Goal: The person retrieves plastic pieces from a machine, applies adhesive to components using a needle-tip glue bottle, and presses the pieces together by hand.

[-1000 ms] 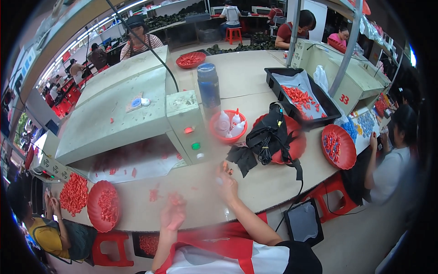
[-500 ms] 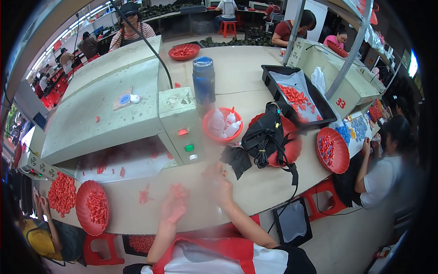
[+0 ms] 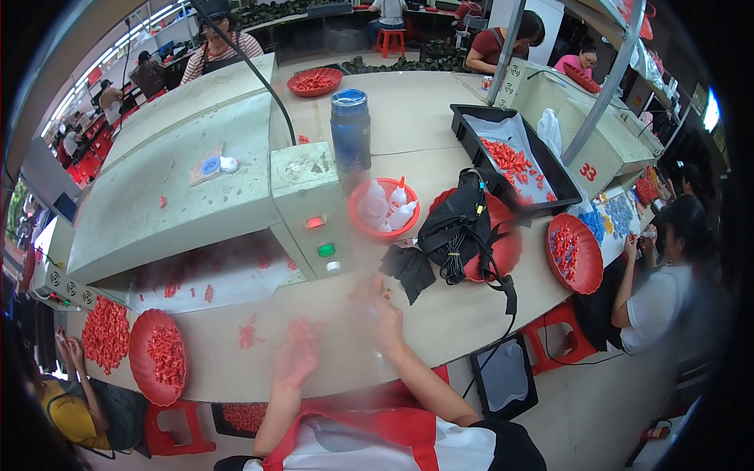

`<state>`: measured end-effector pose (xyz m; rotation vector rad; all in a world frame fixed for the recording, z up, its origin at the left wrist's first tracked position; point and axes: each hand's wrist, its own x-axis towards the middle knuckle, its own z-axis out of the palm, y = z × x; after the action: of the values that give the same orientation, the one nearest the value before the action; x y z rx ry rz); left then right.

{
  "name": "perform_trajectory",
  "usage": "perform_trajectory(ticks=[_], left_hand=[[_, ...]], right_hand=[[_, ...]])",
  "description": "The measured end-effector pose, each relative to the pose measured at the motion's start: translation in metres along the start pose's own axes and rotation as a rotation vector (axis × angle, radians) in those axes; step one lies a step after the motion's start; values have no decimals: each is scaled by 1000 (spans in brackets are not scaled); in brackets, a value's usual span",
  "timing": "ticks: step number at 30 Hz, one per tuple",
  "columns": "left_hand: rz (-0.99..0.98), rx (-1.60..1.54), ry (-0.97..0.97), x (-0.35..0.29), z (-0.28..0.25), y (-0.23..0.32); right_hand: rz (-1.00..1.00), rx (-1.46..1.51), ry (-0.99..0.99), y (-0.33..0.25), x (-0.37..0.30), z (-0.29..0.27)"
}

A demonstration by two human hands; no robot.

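A hazy smear in the picture blurs both my hands over the near part of the table. My left hand (image 3: 297,358) is raised near the front edge, with its fingers around a few small red pieces (image 3: 305,330). To its right, my right hand (image 3: 384,323) has its fingers bent together. Something small and orange-red (image 3: 383,290) shows at those fingertips; its exact kind is too blurred to tell. Left of my left hand, a small cluster of red pieces (image 3: 249,334) lies on the tabletop (image 3: 228,369).
A pale green machine (image 3: 181,188) with red pieces in its opening stands at left. Nearby are a red basket of squeeze bottles (image 3: 355,224), a blue bottle (image 3: 350,133), a black strapped bag with cables (image 3: 454,228), a black tray (image 3: 463,125) and red bowls (image 3: 585,271). Co-workers sit around.
The view has shifted slightly, and the scene sits a little higher in it. Both my hands keep nearly the same place and pose. The person behind the machine has lowered their head.
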<state>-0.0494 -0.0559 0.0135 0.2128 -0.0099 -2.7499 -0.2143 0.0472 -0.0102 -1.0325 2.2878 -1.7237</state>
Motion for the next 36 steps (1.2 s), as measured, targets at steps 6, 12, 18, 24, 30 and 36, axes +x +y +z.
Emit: perform_trajectory(ticks=[6, 12, 18, 24, 30, 36], left_hand=[[-7, 28, 29, 1, 9, -4], [6, 58, 43, 0, 4, -2], [26, 92, 40, 1, 2, -2], [8, -31, -38, 3, 3, -5], [25, 7, -28, 3, 0, -4], [33, -9, -37, 1, -1, -5]], right_hand=[[25, 50, 9, 2, 1, -1], [-10, 13, 14, 5, 0, 3], [19, 41, -2, 2, 0, 1], [-17, 7, 2, 10, -1, 3], [26, 28, -5, 2, 1, 0], [48, -35, -29, -5, -1, -4]])
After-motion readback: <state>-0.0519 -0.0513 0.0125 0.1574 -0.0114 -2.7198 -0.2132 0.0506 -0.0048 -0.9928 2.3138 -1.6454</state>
